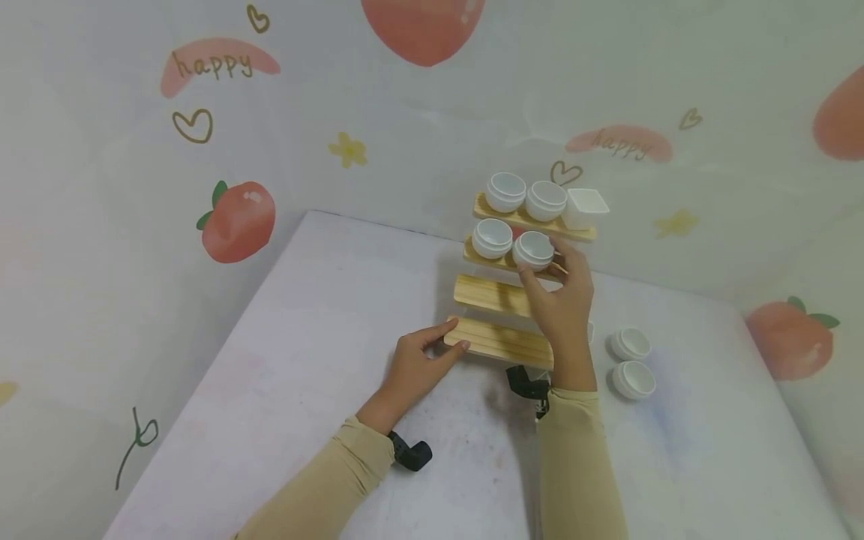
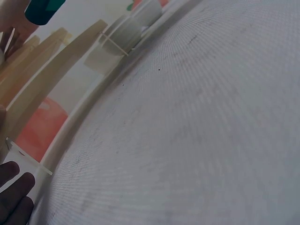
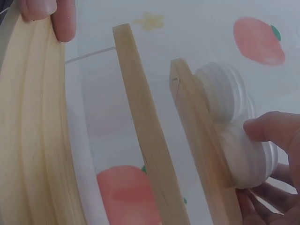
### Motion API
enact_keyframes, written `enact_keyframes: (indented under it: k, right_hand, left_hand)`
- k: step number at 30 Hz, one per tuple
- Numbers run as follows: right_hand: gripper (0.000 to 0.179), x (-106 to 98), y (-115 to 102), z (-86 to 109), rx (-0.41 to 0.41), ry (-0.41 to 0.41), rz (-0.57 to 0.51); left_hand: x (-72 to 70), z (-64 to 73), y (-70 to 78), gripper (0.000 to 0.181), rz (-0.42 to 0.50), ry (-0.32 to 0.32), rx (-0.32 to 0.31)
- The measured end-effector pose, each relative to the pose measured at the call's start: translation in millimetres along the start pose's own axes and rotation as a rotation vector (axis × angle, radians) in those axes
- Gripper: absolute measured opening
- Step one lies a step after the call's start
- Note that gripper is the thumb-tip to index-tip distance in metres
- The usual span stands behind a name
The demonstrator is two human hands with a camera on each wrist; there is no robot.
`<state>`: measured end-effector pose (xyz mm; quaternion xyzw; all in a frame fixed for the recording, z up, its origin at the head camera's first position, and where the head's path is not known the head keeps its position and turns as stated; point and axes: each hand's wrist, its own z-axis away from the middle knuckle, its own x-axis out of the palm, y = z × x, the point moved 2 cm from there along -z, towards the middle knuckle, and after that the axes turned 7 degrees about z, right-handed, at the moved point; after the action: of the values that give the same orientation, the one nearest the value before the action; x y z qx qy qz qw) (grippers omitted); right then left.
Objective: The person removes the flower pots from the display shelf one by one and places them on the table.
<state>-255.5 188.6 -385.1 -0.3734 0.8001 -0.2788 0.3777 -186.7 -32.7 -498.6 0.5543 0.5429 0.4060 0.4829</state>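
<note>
The right hand (image 1: 564, 296) has thumb and fingers clamped around a round bowl (image 1: 533, 252), white, smooth and stepped below the rim, its pale inside facing up; it sits on the second board (image 1: 478, 253) from the top. Just left of those fingers stands a matching bowl (image 1: 491, 238); above them, the top board (image 1: 487, 208) carries two round bowls (image 1: 526, 196) and a square-mouthed cup (image 1: 586, 210). Two more bowls (image 1: 632, 362) rest on the table (image 1: 702, 427), right of the right wrist. The left hand's (image 1: 418, 364) thumb and fingers pinch the left end of the lowest board (image 1: 502, 342), pale, grained wood.
</note>
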Motion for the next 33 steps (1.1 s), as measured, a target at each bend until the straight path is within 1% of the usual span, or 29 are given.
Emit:
enact_keyframes:
  k: [3,7,10,14,17,20,27,30,33]
  right_hand:
    - [0.058,6.7,-7.0,-2.8,-0.006,-0.014,-0.058]
    - [0.057,12.5,-24.6,-4.5,-0.02,-0.047,-0.142]
    - [0.055,15.7,-31.3,-5.7,-0.014,-0.064,-0.17]
    - [0.055,19.1,-19.8,-9.9,-0.003,-0.069,-0.182]
    - [0.054,16.4,-8.8,-12.5,-0.003,-0.065,-0.183]
    - [0.053,-3.4,0.1,-8.4,0.027,-0.022,-0.167]
    - [0.051,-58.4,17.2,11.5,0.122,0.104,-0.092]
    - [0.054,-73.3,23.0,18.9,0.174,0.124,-0.087]
    - [0.06,-82.3,22.4,19.4,0.214,0.136,-0.122]
  left_hand:
    - [-5.6,0.9,-0.2,0.051,-0.006,0.028,-0.006]
    - [-13.4,3.1,0.3,0.051,-0.019,0.064,-0.006]
    - [-19.4,6.0,0.9,0.052,-0.034,0.091,-0.013]
    - [-24.8,8.7,0.6,0.052,-0.049,0.127,-0.031]
    - [-25.2,9.9,-1.5,0.052,-0.052,0.146,-0.044]
    - [-15.2,8.7,-5.9,0.052,-0.032,0.107,-0.048]
    - [21.1,6.0,-16.5,0.055,0.026,-0.033,-0.047]
    - [30.3,6.6,-20.8,0.054,0.021,-0.065,-0.049]
    - [32.8,5.4,-21.9,0.054,0.021,-0.062,-0.033]
